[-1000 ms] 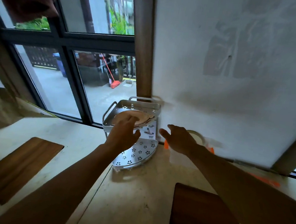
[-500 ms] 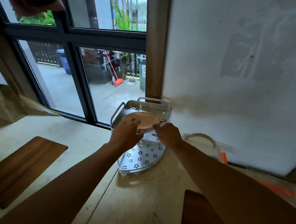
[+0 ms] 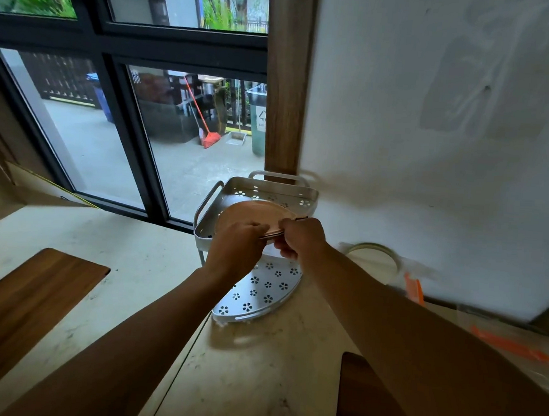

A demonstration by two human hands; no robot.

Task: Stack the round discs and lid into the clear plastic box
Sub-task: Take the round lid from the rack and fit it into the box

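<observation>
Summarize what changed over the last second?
The right hand moved left from beside the clear plastic box to the round discs on the corner rack's upper tier and now pinches their near edge. The left hand stayed on the discs. Rack, box and discs unmoved.

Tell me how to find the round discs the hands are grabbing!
Look in the corner where the window meets the white wall: a white two-shelf rack stands there. On its top shelf lie the pinkish-tan round discs, pinched by the left hand and right hand. The shelf below is bare, flower-shaped holes showing.
</observation>
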